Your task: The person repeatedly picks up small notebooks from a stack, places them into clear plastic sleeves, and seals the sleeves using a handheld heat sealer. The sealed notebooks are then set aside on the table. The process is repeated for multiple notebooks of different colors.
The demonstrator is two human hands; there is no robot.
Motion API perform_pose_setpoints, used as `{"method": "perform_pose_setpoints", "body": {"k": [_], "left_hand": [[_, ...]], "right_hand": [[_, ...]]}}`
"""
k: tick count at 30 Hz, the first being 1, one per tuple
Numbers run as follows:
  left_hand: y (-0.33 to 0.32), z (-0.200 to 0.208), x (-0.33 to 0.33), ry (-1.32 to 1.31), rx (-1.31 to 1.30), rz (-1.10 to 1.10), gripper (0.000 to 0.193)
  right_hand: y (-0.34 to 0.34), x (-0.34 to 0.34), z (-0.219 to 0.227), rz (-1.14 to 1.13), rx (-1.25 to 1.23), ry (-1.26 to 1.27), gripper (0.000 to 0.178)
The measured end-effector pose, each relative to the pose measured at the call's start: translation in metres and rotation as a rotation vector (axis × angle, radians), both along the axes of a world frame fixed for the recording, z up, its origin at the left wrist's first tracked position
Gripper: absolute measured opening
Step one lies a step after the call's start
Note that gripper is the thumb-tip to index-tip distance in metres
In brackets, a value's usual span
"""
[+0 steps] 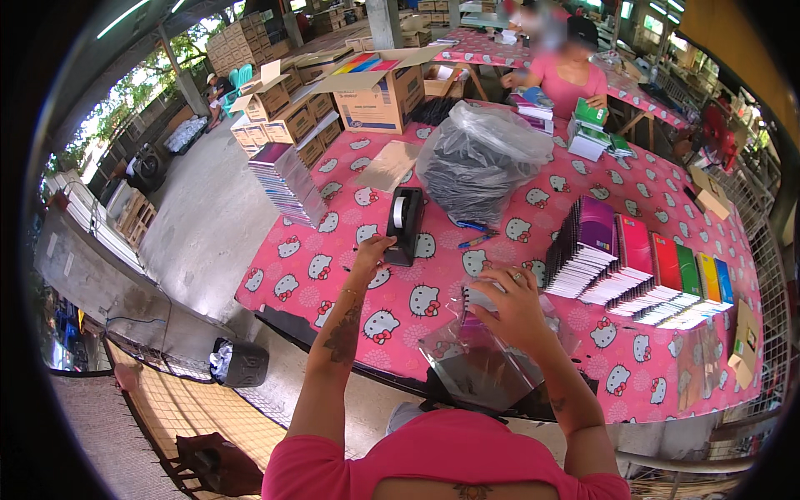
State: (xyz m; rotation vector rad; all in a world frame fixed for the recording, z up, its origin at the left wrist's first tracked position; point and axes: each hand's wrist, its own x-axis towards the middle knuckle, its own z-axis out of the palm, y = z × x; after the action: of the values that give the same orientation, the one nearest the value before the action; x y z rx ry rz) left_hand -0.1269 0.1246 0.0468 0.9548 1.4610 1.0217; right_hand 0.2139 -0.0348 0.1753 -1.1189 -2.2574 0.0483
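Note:
My left hand (374, 252) reaches to the near end of a black tape dispenser (405, 225) that carries a white-cored roll. Its fingertips are pinched together at the dispenser's edge; whatever lies between them is too small to make out. Near the table's front edge, my right hand (510, 307) curls its fingers over a spiral notebook in a clear plastic sleeve (479, 367). The hand and the shiny film hide most of that notebook. Beyond my right hand lie blue pens (475, 233).
Stacks of spiral notebooks (596, 250) in several colours stand to the right. A clear bag of black spiral coils (475, 162) sits mid-table. Wrapped notebooks (287, 183) are piled at the left, by an open carton (371, 98). Across the table a co-worker (571, 79) handles green notebooks.

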Motion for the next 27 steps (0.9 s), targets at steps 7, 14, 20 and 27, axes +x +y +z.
{"method": "perform_pose_setpoints", "body": {"k": [7, 14, 20, 27], "left_hand": [[-0.023, -0.029, 0.017, -0.27, 0.203, 0.24, 0.02], [-0.031, 0.016, 0.015, 0.901, 0.214, -0.003, 0.013], [-0.073, 0.028, 0.058, -0.043, 0.474, -0.474, 0.018], [-0.074, 0.08, 0.109, 0.162, 0.73, -0.872, 0.024]], "right_hand": [[0.004, -0.018, -0.009, -0.092, -0.046, -0.083, 0.038], [0.001, -0.019, -0.009, -0.13, -0.133, -0.14, 0.04], [-0.003, -0.016, -0.023, -0.163, -0.15, -0.089, 0.045], [-0.001, -0.02, -0.012, -0.077, -0.182, -0.095, 0.041]]}}
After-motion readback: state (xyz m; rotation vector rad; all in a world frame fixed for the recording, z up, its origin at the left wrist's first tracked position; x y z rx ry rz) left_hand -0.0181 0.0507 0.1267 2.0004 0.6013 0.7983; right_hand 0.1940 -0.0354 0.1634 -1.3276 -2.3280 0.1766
